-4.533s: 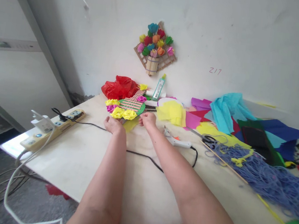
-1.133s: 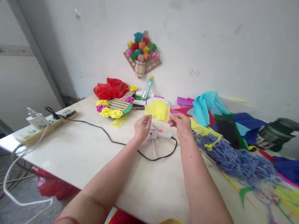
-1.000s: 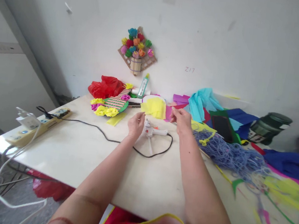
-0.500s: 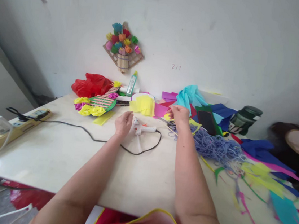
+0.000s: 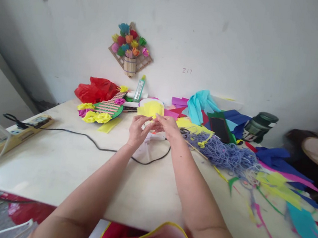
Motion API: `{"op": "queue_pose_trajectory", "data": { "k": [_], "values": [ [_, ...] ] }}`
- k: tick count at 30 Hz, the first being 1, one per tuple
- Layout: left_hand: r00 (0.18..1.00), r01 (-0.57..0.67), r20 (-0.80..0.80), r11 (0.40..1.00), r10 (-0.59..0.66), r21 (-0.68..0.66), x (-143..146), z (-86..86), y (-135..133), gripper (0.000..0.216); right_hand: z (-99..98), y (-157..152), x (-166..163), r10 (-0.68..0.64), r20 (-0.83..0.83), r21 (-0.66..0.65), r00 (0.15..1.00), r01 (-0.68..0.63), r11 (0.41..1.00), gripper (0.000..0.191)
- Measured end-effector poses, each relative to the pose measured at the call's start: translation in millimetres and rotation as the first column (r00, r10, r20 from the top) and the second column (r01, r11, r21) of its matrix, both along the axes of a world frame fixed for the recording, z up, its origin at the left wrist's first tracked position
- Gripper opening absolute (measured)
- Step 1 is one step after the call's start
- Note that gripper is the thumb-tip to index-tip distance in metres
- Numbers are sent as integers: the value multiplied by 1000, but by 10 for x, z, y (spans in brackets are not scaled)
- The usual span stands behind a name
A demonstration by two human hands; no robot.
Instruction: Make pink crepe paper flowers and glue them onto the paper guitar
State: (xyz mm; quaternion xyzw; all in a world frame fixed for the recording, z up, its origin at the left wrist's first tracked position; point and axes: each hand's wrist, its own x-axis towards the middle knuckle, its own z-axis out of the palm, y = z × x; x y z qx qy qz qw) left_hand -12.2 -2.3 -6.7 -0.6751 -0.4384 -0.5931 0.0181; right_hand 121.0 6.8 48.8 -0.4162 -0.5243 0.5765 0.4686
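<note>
My left hand and my right hand meet fingertip to fingertip above the middle of the table. A small piece of yellow crepe paper shows at the pinched fingers of my right hand. The fingers of my left hand are bent and closed beside it; what they pinch is too small to make out. Below the hands lies a white glue gun, mostly hidden, with its black cord curving around it. Just behind them is a stack of yellow crepe paper sheets.
A decorated craft piece and red crepe paper lie at the back left. A glue bottle leans on the wall. Tangled purple yarn and a dark green jar are right. A power strip lies at the left edge.
My right hand has moved left from beside the yarn to meet my left hand. My left hand has shifted slightly right, and the glue gun is now mostly covered.
</note>
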Motion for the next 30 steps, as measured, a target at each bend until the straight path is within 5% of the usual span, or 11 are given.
{"op": "queue_pose_trajectory", "data": {
  "k": [11,20,25,30],
  "values": [
    [1000,-17,19,999,18,-39,-27,25,-9,16,-76,-2,-52,186,-47,-164,981,-191,968,24],
    [989,69,-136,998,-66,13,-70,-15,24,18,-26,18,45,327,24,-250,945,-311,917,27],
    [997,-42,56,988,51,-150,10,-34,-3,20,-4,64,105,432,-2,-295,902,-414,861,33],
    [961,90,277,963,-17,-253,45,-16,3,28,-22,44,123,396,44,-210,917,-379,901,24]
  ]
}}
